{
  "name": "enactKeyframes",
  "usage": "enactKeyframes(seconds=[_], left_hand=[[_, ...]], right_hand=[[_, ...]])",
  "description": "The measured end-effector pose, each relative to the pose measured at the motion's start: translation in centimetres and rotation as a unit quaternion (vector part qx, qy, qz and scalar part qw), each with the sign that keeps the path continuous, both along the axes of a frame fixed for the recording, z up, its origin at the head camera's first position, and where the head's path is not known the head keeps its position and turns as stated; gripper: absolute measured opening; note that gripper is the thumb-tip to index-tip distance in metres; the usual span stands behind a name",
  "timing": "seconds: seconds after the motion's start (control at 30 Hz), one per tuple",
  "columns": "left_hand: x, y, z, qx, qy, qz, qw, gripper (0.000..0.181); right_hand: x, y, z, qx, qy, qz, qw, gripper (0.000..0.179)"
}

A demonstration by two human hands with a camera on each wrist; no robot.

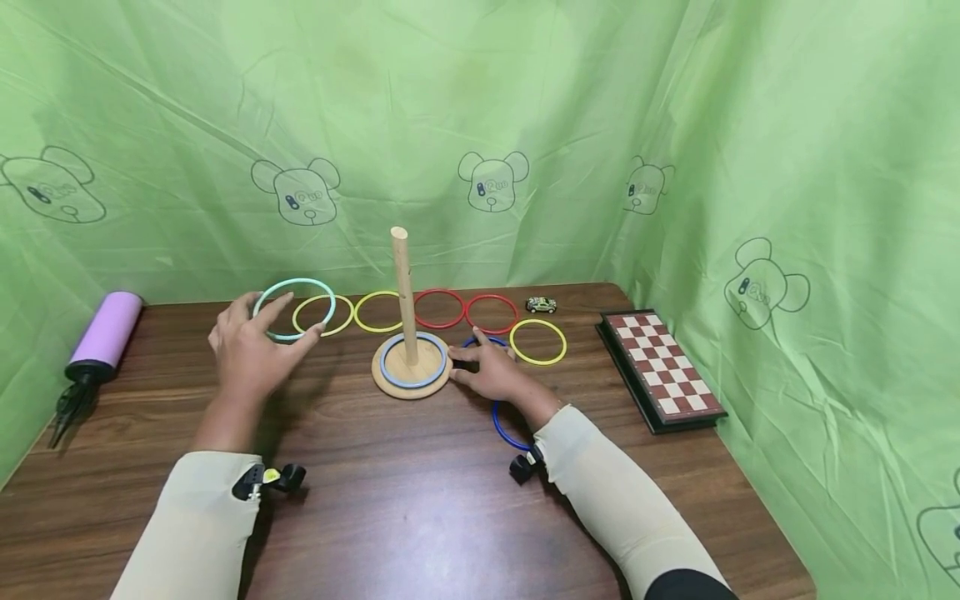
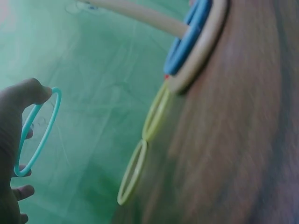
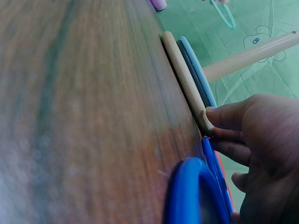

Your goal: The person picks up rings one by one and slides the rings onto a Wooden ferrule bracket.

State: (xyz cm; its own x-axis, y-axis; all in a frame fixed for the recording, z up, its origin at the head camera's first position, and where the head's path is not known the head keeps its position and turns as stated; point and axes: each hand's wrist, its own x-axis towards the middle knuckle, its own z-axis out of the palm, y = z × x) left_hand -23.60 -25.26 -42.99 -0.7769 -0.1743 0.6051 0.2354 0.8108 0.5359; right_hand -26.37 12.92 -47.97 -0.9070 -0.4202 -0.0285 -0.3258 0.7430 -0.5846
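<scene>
My left hand pinches a turquoise ring, held up above the table's left part. In the left wrist view the thumb presses on the rim of this ring, with fingers across from it. A wooden peg stand stands upright at mid-table, a light blue ring lying around the peg on its round base. My right hand holds the right edge of that base between thumb and fingers, as the right wrist view shows. Two dark blue rings lie under and beside the right hand, partly hidden.
Yellow rings and red rings lie along the back. A toy car sits behind them. The chessboard is at the right edge, a purple hand pump at the left. Green cloth hangs around the table.
</scene>
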Motion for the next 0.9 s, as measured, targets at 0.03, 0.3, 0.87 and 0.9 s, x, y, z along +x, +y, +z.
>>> enactKeyframes(seconds=[0.03,0.3,0.87,0.9], left_hand=[[0.0,0.3,0.3,0.002,0.005,-0.004,1.0000,0.065],[-0.1,2.1,3.8,0.022,0.047,-0.031,0.9982,0.064],[0.2,6.0,11.3,0.108,0.141,-0.102,0.9788,0.054],[0.2,6.3,11.6,0.113,0.142,-0.107,0.9776,0.053]], right_hand=[[0.0,0.0,0.0,0.000,0.000,0.000,1.0000,0.047],[0.0,-0.1,0.2,-0.003,0.005,-0.008,1.0000,0.049],[0.1,0.0,0.1,0.001,0.004,-0.003,1.0000,0.048],[0.1,0.0,0.1,0.001,0.004,-0.004,1.0000,0.048]])
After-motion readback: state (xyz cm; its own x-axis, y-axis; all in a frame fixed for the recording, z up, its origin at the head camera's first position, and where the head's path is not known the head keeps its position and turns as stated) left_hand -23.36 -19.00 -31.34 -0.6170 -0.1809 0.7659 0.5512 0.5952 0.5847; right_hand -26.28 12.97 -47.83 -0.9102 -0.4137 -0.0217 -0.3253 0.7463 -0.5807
